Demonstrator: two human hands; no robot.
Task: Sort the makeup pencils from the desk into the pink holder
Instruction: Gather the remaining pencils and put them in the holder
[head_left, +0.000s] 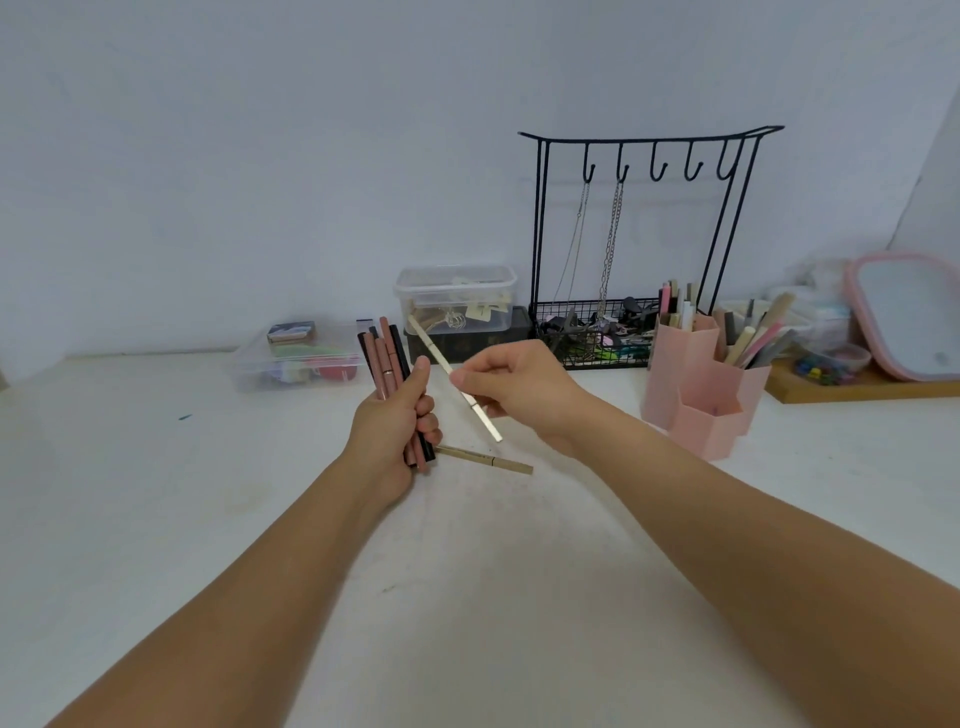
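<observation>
Lower ends of the bundled pencils (387, 358) sat partly hidden behind the left hand (395, 421), which gripped them upright; pink and black barrels showed. Right hand (511, 387) pinched a slim cream pencil (457, 387) pointing to 11 o'clock. Tan pencil (485, 460) lay on the desk (208, 493). Pink holder (698, 389) stood at 3 o'clock, already holding pencils.

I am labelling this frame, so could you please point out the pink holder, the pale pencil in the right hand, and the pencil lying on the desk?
pink holder (670, 384): head view, left compartment wall.
pale pencil (441, 361): head view, upper shaft.
pencil on desk (488, 460): head view, mid-shaft.
</observation>
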